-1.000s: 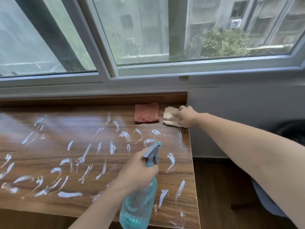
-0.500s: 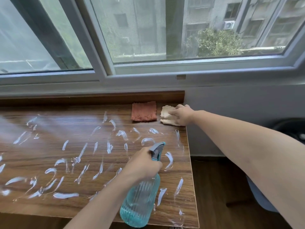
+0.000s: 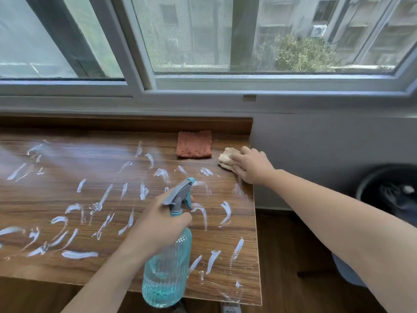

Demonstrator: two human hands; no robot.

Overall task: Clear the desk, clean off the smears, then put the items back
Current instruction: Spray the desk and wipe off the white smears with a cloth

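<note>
Left grip (image 3: pixel 158 222) round ribbed teal spray bottle (image 3: pixel 165 267), white-streaked desk (image 3: pixel 67 199)

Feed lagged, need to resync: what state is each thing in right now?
Desk: covered in white smears.
Spray bottle: gripped by left hand, part full.
Beige cloth: bunched under right hand.
Orange cloth: folded, flat, untouched.
Window: shut as far as visible.

Desk (image 3: pixel 67 199) cut off at left edge of frame. Beige cloth (image 3: pixel 225 158) half hidden under right hand (image 3: pixel 250 166) at far right corner. Spray bottle (image 3: pixel 167 267) neck covered by left hand (image 3: pixel 158 222). Dark bin (image 3: pixel 388 195) contents blurred.
</note>
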